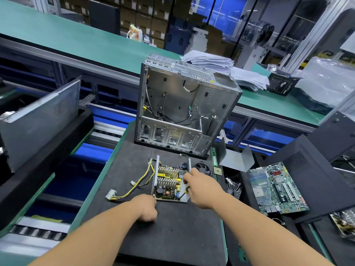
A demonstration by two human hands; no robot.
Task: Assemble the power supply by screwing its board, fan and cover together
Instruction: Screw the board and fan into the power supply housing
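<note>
Left hand (147, 208) fisted empty, right hand's (199, 186) grip around screwdriver (184, 193) beside power supply (169, 181), fan (201, 167) behind

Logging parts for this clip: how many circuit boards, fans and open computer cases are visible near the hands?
Circuit boards: 2, power supply board, motherboard
Fans: 2, black fan, cooler fan
Open computer cases: 1, computer case
Total: 5
</note>
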